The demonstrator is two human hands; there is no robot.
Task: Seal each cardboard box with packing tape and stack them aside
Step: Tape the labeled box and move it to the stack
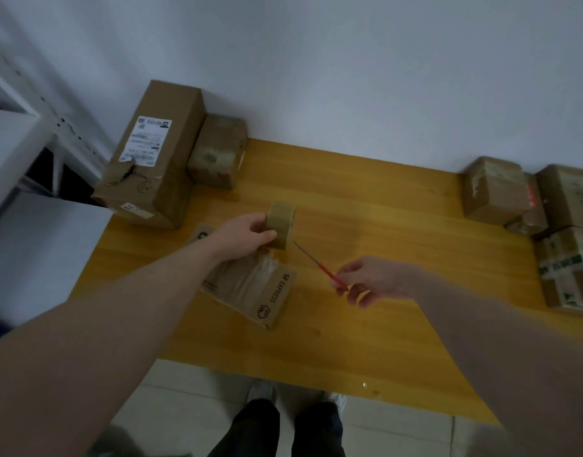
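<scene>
One tape roll (281, 224) is gripped by the left hand (247, 235) above one flat box (250, 285) near the table's (366, 209) left middle; the right hand (369, 280) pinches one red-handled blade (320, 267). Two boxes (158, 153) fill the far-left corner, at least three (501, 192) line the right edge. Bare wood lies between.

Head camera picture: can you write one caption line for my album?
Left hand grips tape roll above SF Express box; right hand holds red-handled blade.

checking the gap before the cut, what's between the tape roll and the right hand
In the head view, the thin blade of the red-handled tool spans the gap from the right hand toward the tape roll; beneath it lies bare table.
</scene>
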